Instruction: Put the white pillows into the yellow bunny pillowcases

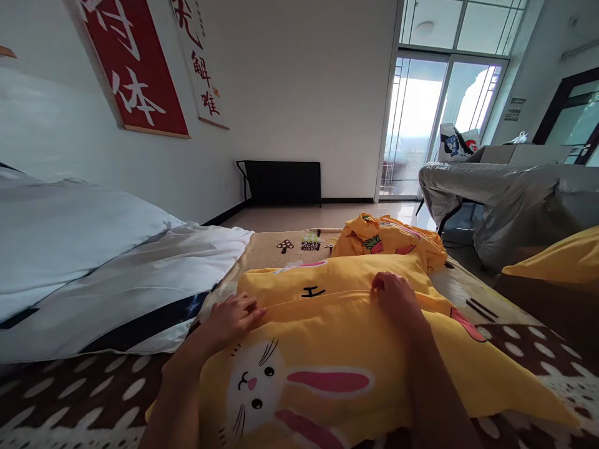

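A yellow cloth (337, 337) with a white rabbit face and pink ears is spread on the patterned blanket (116, 386). A fold runs across it between my two hands. My left hand (236, 317) pinches the cloth at the fold's left end. At the right end of the same fold, my right hand (395, 296) has its fingers curled closed on the cloth. Behind the spread part, a crumpled orange-yellow cloth (388, 237) with carrot prints is bunched up.
White pillows (79, 224) and white bedding with a dark band lie at left. On the right are a yellow cloth on a brown box (552, 305) and a plastic-covered table (510, 181). A black panel (283, 183) leans against the far wall.
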Demonstrator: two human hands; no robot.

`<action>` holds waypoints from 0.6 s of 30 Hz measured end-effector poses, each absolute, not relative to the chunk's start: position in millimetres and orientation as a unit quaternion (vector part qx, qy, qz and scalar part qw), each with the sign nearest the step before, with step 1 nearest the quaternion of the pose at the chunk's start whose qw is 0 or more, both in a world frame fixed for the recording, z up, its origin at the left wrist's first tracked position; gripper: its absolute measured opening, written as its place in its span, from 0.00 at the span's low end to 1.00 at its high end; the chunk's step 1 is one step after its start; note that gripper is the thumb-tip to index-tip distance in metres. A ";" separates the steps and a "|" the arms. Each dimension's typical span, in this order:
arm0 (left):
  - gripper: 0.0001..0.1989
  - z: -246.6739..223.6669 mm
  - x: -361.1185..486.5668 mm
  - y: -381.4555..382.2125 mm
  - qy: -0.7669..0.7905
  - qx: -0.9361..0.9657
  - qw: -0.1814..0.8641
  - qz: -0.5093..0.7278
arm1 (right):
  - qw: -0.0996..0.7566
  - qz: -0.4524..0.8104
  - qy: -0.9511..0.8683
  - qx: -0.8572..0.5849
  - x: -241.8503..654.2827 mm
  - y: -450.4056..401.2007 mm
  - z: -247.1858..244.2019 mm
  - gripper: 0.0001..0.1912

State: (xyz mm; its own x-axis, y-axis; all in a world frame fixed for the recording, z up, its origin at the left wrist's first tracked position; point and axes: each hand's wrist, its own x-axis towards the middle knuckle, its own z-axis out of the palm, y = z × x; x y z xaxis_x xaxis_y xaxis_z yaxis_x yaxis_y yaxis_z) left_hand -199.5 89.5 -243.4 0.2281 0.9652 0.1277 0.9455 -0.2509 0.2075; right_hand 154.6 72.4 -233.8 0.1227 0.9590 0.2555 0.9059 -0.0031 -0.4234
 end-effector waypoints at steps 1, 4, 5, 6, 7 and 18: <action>0.21 -243.6 -198.7 89.7 0.610 0.783 0.038 0.116 | 0.251 0.050 -0.657 -0.709 153.3 72.2 -233.3 0.08; 0.19 -242.9 -194.3 90.2 0.615 0.780 0.018 0.115 | 0.254 0.050 -0.654 -0.711 149.3 72.1 -231.7 0.08; 0.18 -242.4 -192.5 90.3 0.616 0.780 0.014 0.113 | 0.254 0.053 -0.656 -0.708 148.2 72.2 -231.3 0.08; 0.18 -241.9 -190.9 90.3 0.613 0.783 0.015 0.109 | 0.256 0.055 -0.658 -0.706 147.3 72.2 -231.0 0.07; 0.18 -241.2 -189.4 90.2 0.610 0.785 0.019 0.104 | 0.258 0.058 -0.660 -0.704 146.7 72.2 -230.7 0.07; 0.17 -227.6 -179.4 79.3 0.609 0.786 0.053 0.091 | 0.254 0.073 -0.658 -0.705 144.9 71.2 -228.8 0.07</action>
State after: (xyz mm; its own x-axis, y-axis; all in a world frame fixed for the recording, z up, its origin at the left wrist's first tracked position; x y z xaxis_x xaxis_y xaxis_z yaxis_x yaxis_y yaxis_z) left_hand -179.4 79.3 -227.6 0.2425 0.9670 0.0783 0.9477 -0.2534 0.1940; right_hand 144.9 71.2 -228.8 0.1230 0.9651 0.2310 0.8906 -0.0046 -0.4548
